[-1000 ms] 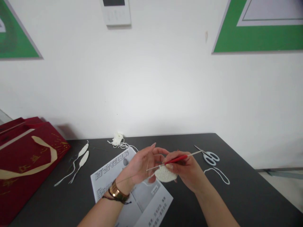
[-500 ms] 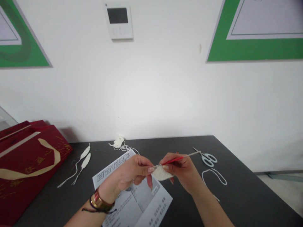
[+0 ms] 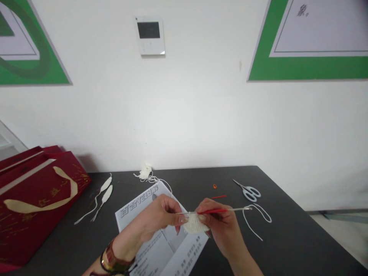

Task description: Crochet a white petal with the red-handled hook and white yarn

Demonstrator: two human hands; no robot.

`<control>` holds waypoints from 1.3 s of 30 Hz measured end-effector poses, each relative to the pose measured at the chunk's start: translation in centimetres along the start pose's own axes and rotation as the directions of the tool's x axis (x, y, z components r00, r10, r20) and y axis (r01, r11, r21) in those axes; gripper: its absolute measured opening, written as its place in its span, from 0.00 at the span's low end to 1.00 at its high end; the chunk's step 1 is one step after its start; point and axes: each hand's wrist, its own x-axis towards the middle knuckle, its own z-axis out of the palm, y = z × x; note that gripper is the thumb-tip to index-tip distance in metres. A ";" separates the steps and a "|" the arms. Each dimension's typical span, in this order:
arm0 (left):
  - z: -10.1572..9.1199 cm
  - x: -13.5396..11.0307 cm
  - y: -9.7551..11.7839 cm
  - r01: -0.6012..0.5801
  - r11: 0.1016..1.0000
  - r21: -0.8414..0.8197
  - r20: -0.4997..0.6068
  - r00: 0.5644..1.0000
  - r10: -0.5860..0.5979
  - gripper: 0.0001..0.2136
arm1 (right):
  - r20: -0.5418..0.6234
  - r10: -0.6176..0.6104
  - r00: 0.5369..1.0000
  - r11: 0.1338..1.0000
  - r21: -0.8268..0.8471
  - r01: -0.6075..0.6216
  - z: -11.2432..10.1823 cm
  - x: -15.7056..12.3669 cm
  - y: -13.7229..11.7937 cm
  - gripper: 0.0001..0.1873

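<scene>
Between my hands is a small white crocheted piece (image 3: pixel 196 224), its upper edge level with a crochet hook (image 3: pixel 214 211) that has a red grip and metal ends. My left hand (image 3: pixel 168 212) pinches the piece's left edge between thumb and fingers. My right hand (image 3: pixel 220 224) is closed round the hook's red grip, with its thumb against the right side of the piece. The hook lies nearly level and its metal shaft reaches left toward my left fingertips. Under my left hand lies a printed sheet (image 3: pixel 143 209).
A small heap of white yarn (image 3: pixel 145 171) lies by the wall. Two white leaf-shaped pieces (image 3: pixel 106 194) with tails rest near red gift bags (image 3: pixel 54 191). At right are scissors (image 3: pixel 249 192), a loose yarn strand (image 3: pixel 268 217), a red needle (image 3: pixel 219 196) and an orange stitch marker (image 3: pixel 214 186).
Both hands and the crocheted piece sit slightly lower in view. The hook has turned from slanting to nearly level. The red needle and most of the orange marker have come into sight.
</scene>
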 end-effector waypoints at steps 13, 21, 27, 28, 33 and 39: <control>-0.3 -1.2 0.0 -0.010 0.994 0.109 0.106 0.994 -0.002 0.05 | -0.024 -0.069 0.997 0.998 0.010 0.069 0.3 -0.9 -0.5 0.01; -0.5 -2.3 1.9 -0.168 0.860 0.481 0.283 0.959 0.030 0.04 | 0.061 -0.003 0.998 0.996 0.085 -0.002 0.9 -1.8 0.0 0.01; -2.0 -2.7 3.2 -0.155 0.867 0.473 0.355 0.935 -0.026 0.15 | 0.025 -0.011 1.000 0.991 0.134 0.008 1.2 -2.2 -0.2 0.02; -2.4 -2.8 3.5 -0.158 0.878 0.453 0.369 0.929 -0.023 0.17 | 0.025 -0.005 1.000 0.990 0.141 0.001 1.3 -2.3 -0.3 0.02; -3.9 -2.3 3.5 -0.032 0.980 0.199 0.343 0.938 -0.039 0.17 | 0.033 0.030 0.999 0.983 0.182 -0.036 1.5 -2.6 -0.4 0.03; -0.8 -0.4 0.8 0.257 0.770 -0.584 0.363 0.931 -0.035 0.16 | 0.045 0.057 0.997 0.980 0.187 -0.064 1.5 -2.8 -0.3 0.03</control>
